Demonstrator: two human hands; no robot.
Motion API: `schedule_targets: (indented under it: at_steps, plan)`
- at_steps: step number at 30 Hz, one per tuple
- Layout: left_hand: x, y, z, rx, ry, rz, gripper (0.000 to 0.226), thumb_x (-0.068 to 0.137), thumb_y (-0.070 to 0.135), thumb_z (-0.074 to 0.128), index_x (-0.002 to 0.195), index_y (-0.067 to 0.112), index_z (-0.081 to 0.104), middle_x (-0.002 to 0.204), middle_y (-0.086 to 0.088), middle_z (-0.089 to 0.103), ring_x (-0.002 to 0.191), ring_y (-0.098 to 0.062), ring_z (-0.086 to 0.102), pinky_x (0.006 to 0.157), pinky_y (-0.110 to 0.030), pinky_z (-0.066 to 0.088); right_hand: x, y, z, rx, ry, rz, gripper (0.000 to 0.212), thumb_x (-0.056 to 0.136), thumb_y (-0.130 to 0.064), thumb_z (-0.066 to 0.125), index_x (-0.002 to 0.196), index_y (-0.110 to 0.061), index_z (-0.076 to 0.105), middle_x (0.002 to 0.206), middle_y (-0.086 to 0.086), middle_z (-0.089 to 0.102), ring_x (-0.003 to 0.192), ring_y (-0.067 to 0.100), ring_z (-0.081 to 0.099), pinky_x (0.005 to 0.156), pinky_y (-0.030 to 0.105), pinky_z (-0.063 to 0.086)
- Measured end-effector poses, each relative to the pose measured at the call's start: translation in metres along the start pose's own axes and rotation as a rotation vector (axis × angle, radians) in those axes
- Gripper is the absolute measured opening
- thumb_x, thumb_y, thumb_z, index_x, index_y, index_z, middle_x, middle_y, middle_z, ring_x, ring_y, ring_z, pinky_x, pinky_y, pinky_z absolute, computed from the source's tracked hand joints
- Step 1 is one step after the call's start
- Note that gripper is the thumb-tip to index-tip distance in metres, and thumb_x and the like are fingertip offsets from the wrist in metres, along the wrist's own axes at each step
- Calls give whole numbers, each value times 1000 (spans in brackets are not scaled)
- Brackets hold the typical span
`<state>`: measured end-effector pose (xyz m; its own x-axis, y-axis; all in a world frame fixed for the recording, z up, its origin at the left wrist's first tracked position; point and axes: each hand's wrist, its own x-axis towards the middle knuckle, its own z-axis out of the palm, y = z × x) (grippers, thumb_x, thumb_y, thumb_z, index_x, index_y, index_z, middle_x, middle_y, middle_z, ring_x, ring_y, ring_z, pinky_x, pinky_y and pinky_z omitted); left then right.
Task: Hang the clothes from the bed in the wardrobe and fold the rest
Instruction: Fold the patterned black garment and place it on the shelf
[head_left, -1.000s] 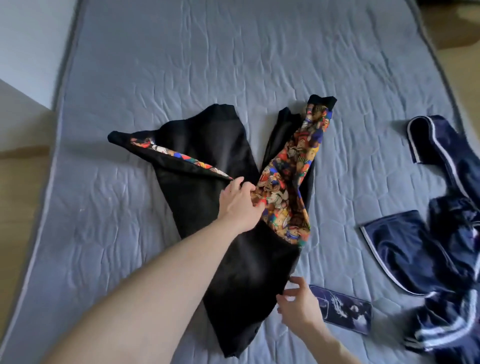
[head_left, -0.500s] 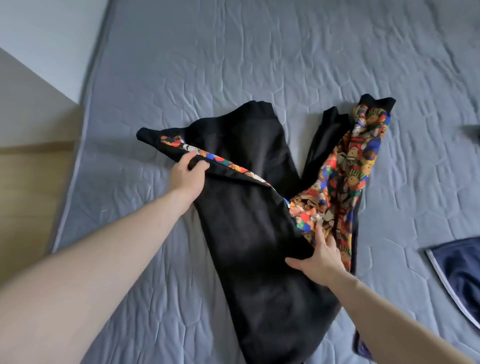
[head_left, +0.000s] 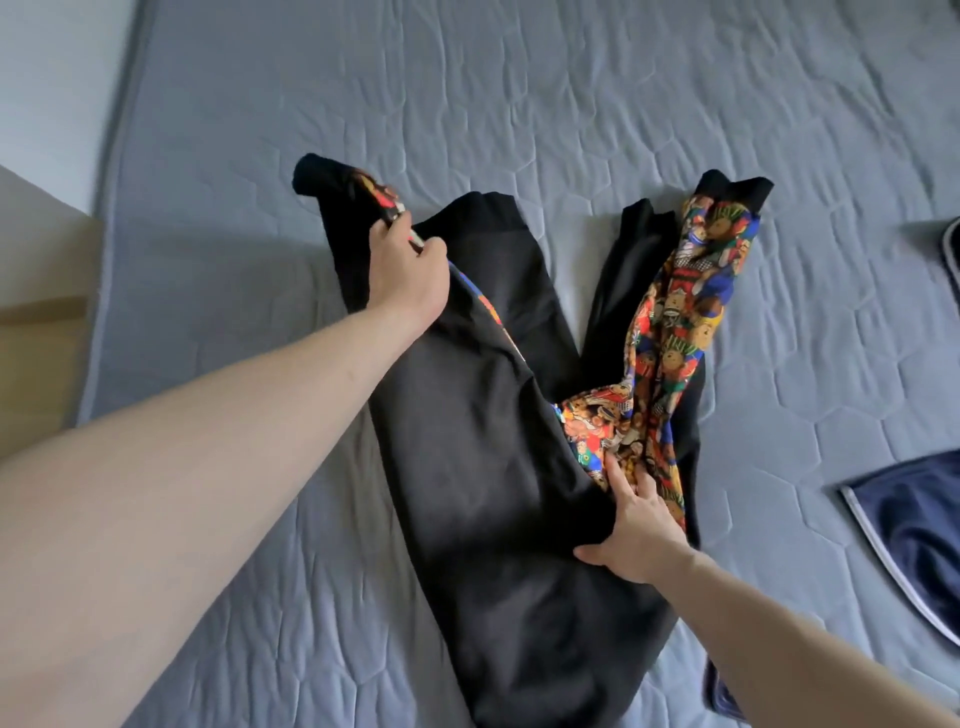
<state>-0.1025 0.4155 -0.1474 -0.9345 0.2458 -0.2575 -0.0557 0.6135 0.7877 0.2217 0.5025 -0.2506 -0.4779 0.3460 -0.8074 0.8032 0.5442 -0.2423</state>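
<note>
A: Where was the black garment (head_left: 483, 457)?
B: It lay spread on the grey quilted mattress (head_left: 571, 93), running from the near edge away toward the middle. Its far part split into two dark lengths, and a bright patterned lining (head_left: 680, 322) showed along the right one.

A: And the left hand (head_left: 408, 273)?
B: It was out at the far left length, fingers closed around the fabric edge there, where a strip of the coloured lining peeked out. That end of the cloth was raised a little off the mattress.

A: The right hand (head_left: 641, 530)?
B: It lay flat on the garment nearer the person, palm down, fingers spread and reaching onto the lower end of the patterned lining, the thumb out to the left on the black cloth. It pressed rather than gripped; nothing was closed in it.

A: Anything else on the bed?
B: A navy garment with white piping (head_left: 914, 530) lay at the right edge, apart from the black one, and a small dark blue item (head_left: 719, 693) poked out beside the right forearm
</note>
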Motion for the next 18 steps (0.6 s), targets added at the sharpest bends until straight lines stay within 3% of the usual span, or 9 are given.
schedule_targets:
  at_steps: [2, 5, 7, 10, 12, 15, 18]
  plan:
    - [3, 23, 17, 30, -73, 75, 58, 98, 19, 49, 155, 10, 42, 159, -4, 31, 135, -30, 51, 116, -47, 42, 0, -1, -2, 9, -9, -11, 137, 73, -54, 87, 158, -47, -20, 170, 5, -3, 155, 35, 21, 115, 46, 41]
    - [4, 37, 45, 214, -269, 152, 55, 98, 21, 54, 153, 23, 49, 171, -1, 15, 153, -20, 30, 124, -29, 19, 0, 0, -2, 34, 6, -23, 137, 72, -51, 88, 157, -49, -20, 168, 5, -4, 152, 36, 26, 108, 43, 47]
    - [1, 31, 59, 326, -404, 151, 59, 96, 17, 55, 153, 26, 48, 173, -1, 10, 156, -20, 21, 123, -29, 15, 0, 2, -1, 49, 16, -30, 137, 72, -49, 88, 156, -49, -20, 168, 5, -4, 150, 37, 30, 106, 42, 50]
    - [-17, 4, 68, 556, -455, 146, 67, 94, 22, 59, 158, 22, 38, 173, -2, 7, 156, -25, 20, 125, -37, 22, 0, 2, 1, 75, 32, -29, 136, 74, -48, 88, 156, -50, -21, 167, 5, -3, 147, 38, 35, 103, 43, 53]
    - [-41, -19, 70, 711, -297, 218, 75, 93, 31, 63, 159, 20, 30, 172, -5, 0, 155, -30, 17, 125, -44, 24, 1, 4, 3, 90, 20, -24, 135, 75, -48, 87, 155, -51, -22, 169, 5, -6, 149, 38, 33, 103, 42, 53]
    - [-87, -57, 66, 679, -95, 277, 81, 92, 45, 66, 159, 23, 27, 171, -9, 3, 155, -35, 15, 125, -51, 23, 3, 4, 4, 132, 0, -24, 126, 76, -56, 80, 156, -52, -17, 167, 2, -4, 148, 37, 33, 100, 39, 53]
    - [-121, -97, 72, 842, -353, 186, 86, 96, 62, 54, 163, 38, 5, 171, 0, -15, 157, -39, -4, 123, -66, 15, 5, 7, -3, 171, 29, -15, 109, 77, -68, 67, 159, -50, -3, 166, -1, 5, 144, 36, 38, 100, 37, 50]
